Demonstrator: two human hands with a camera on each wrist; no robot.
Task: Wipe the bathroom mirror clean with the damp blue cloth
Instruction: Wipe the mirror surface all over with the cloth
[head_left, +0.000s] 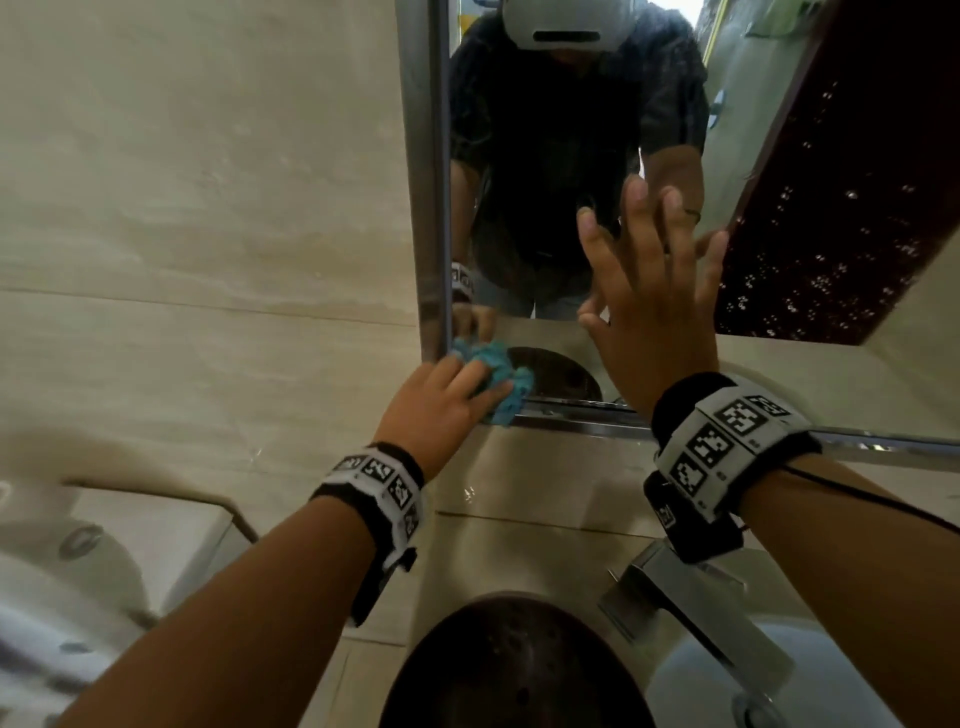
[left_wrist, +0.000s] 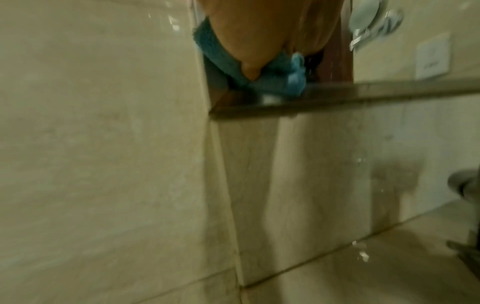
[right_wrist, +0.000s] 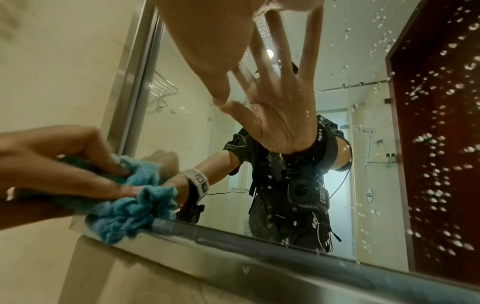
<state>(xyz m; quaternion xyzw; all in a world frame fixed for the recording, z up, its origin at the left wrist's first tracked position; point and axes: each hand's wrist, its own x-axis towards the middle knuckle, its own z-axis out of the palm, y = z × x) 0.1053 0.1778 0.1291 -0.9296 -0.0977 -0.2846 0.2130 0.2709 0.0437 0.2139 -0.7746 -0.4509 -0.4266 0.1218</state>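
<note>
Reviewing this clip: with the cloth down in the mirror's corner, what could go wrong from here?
1. The right hand rests flat on the mirror, so it may leave prints on the glass.
2. Water droplets cover the right side, far from the blue cloth in the left hand; they may get missed.

cloth (head_left: 496, 376) at mirror (head_left: 545, 156) lower-left corner, faucet (head_left: 691, 608) below

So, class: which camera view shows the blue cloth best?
The right wrist view: the blue cloth fills the lower left, bunched under the left hand. The head view shows it small; the left wrist view blurred, partly hidden.
</note>
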